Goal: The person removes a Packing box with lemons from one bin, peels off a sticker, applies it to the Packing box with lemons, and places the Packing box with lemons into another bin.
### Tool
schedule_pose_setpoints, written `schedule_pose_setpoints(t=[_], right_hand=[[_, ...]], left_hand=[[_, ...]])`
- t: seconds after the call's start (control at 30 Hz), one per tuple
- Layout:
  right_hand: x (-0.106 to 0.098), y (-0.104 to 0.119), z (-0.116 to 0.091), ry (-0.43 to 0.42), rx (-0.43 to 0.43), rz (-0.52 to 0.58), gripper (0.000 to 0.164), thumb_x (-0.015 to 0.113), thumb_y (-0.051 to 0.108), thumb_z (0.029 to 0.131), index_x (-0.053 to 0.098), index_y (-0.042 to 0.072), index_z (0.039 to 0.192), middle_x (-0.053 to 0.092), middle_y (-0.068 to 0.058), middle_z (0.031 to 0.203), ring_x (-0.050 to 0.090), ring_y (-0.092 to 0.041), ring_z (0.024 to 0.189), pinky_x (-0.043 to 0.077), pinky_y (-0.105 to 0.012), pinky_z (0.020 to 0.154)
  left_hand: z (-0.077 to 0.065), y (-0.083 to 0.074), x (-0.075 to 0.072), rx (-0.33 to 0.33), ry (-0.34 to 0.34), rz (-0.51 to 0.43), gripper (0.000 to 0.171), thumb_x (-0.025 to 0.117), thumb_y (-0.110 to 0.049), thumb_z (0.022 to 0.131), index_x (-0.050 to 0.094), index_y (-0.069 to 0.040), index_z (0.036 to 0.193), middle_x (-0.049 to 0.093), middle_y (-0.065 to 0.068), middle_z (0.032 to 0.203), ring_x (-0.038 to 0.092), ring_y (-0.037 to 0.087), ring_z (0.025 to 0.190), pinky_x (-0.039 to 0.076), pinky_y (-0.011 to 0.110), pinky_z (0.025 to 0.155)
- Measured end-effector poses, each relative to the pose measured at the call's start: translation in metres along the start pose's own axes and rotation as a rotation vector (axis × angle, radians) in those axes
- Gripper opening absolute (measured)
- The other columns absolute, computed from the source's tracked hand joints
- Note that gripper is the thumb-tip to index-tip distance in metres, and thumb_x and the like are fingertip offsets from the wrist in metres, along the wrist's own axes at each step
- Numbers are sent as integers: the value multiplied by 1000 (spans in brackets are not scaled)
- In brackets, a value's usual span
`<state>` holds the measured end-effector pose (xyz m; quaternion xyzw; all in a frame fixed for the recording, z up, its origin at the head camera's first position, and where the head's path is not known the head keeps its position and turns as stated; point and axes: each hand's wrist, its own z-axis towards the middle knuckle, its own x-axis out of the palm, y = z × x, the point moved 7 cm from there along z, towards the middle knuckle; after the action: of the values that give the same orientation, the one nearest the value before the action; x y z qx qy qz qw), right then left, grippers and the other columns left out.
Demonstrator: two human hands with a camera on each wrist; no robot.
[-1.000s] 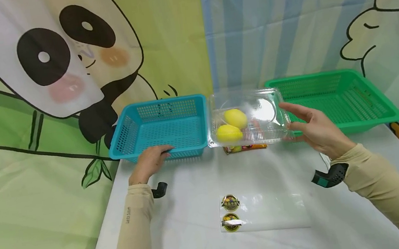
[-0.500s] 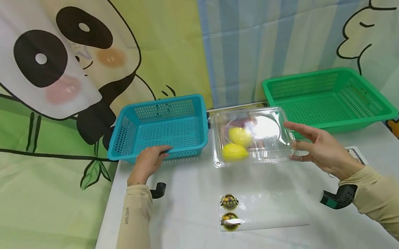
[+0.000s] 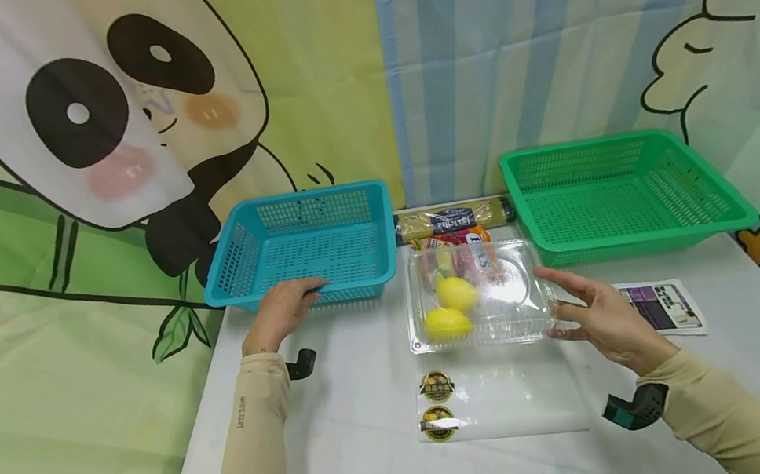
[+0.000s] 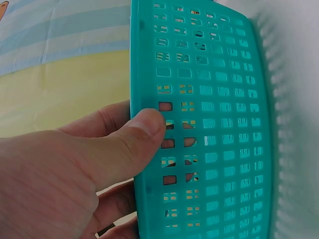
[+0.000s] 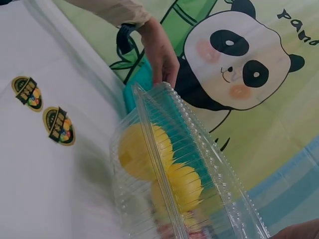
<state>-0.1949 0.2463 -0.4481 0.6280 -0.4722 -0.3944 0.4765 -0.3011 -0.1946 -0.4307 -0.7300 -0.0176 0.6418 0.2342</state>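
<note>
My right hand [image 3: 607, 320] holds a clear plastic clamshell box [image 3: 505, 331] by its right end, thumb and fingers at the edge. Inside, at the left, lie two lemons, an upper lemon [image 3: 457, 294] and a lower lemon [image 3: 448, 325]; both also show through the box wall [image 5: 219, 174] in the right wrist view. The lid looks closed. My left hand [image 3: 278, 313] grips the front rim of the blue perforated basket [image 3: 358, 292]. In the left wrist view its thumb presses the outer basket wall [image 4: 224, 119], and its other fingers reach inside, partly seen through the holes.
A green basket [image 3: 637, 242] stands at the right. Between the baskets lie a gold-and-dark packet [image 3: 452, 219] and a red-and-yellow packet [image 3: 472, 235], partly behind the box. A printed purple-and-white packet [image 3: 666, 308] lies beyond my right hand. Nearer is a clear sheet [image 3: 516, 414] with two round stickers.
My right hand has brought the box with the lemons toward me, uncovering the packets behind it. The printed packet now shows more. My left hand stays on the blue basket.
</note>
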Motion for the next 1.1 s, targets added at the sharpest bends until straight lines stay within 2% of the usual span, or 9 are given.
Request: schedule_pose_setpoints(t=[0.37, 0.87, 1.0, 1.1], right_hand=[[1, -19, 4, -15, 13, 11, 66, 53, 2, 103, 25, 9, 161, 0, -15, 171, 56, -13, 111, 59, -46, 91], [3, -29, 5, -23, 18, 19, 64, 50, 0, 103, 25, 10, 161, 2, -13, 171, 51, -12, 104, 59, -44, 92], [3, -29, 5, -21, 19, 11, 65, 50, 1, 103, 25, 12, 162, 1, -12, 171, 48, -22, 121, 59, -43, 93], [4, -29, 5, -13, 19, 9, 65, 49, 2, 104, 24, 13, 162, 0, -13, 171, 37, -36, 138, 58, -44, 94]], left_hand=[[-1, 0, 0, -1, 1, -3, 35, 60, -13, 102, 65, -12, 137, 66, 15, 136, 62, 38, 123, 52, 54, 98], [-1, -2, 0, 5, 8, -11, 35, 60, -13, 102, 65, -13, 137, 67, 15, 134, 62, 39, 122, 52, 55, 98], [-1, -1, 0, -6, 17, -17, 36, 60, -14, 102, 64, -13, 138, 67, 15, 134, 62, 39, 121, 52, 55, 97], [-1, -1, 0, -6, 17, -15, 36, 60, -13, 102, 64, -13, 138, 67, 16, 133, 63, 38, 119, 53, 54, 95]])
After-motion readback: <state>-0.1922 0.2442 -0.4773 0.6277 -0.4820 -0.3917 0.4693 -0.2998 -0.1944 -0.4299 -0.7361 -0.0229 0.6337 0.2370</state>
